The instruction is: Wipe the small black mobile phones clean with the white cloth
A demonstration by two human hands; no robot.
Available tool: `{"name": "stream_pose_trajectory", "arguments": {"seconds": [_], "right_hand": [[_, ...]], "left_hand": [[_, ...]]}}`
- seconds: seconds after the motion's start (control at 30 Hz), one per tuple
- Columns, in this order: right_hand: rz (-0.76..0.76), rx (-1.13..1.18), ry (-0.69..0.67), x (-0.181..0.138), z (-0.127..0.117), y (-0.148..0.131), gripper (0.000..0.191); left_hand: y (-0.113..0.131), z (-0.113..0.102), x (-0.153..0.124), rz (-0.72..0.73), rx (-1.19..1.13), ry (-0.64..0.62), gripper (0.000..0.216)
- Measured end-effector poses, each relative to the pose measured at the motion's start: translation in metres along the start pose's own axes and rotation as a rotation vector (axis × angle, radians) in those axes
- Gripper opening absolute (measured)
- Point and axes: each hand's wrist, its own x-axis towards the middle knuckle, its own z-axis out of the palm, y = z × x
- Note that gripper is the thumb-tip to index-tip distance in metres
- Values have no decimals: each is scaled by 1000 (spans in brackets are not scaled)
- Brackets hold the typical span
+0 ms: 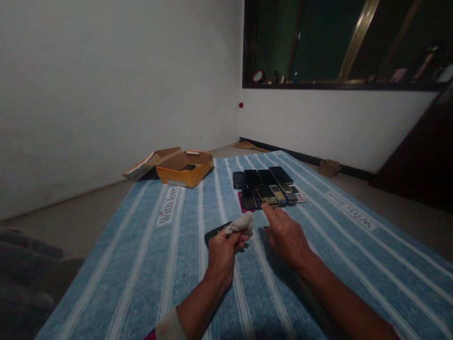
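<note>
My left hand (224,250) is closed on a crumpled greyish-white cloth (242,223). Close against its fingers is a dark mobile phone (213,234); whether the hand also grips it or it lies on the sheet I cannot tell. With index finger stretched forward and thumb apart, my right hand (287,236) reaches the near edge of a group of phones. Its fingertip meets or overlaps a dark phone with a gold-toned lower part (266,194). Beside that are a keypad phone (278,193), a rounded black keypad phone (248,200) and a pink-edged item (242,202).
Behind them lies a row of dark phones (281,174). An open orange cardboard box (189,177), a dark phone (188,167) inside, stands at the far left of the blue striped sheet (141,264). Walls rise beyond, and a small brown box (329,167) is on the floor.
</note>
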Motion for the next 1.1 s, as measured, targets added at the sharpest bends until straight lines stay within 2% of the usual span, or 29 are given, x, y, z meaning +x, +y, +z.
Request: {"name": "stream_pose_trajectory", "arguments": {"seconds": [0.17, 0.37, 0.67, 0.8, 0.9, 1.03, 1.1], "right_hand": [[22, -20, 26, 2, 2, 0, 56], [24, -7, -24, 4, 4, 0, 58], [105, 31, 74, 8, 7, 16, 57], [177, 161, 171, 13, 12, 52, 59], [410, 183, 172, 12, 14, 97, 51], [708, 6, -15, -2, 10, 156, 44], [797, -98, -53, -11, 5, 170, 47]], "left_hand": [[-2, -1, 1, 14, 21, 7, 22], [-2, -2, 2, 24, 22, 4, 25], [-1, -3, 0, -6, -20, -10, 21], [4, -4, -1, -50, -50, 4, 14], [7, -5, -2, -94, -70, 10, 10], [8, -5, -2, -144, -112, -23, 10], [7, -4, -3, -174, -143, -59, 9]]}}
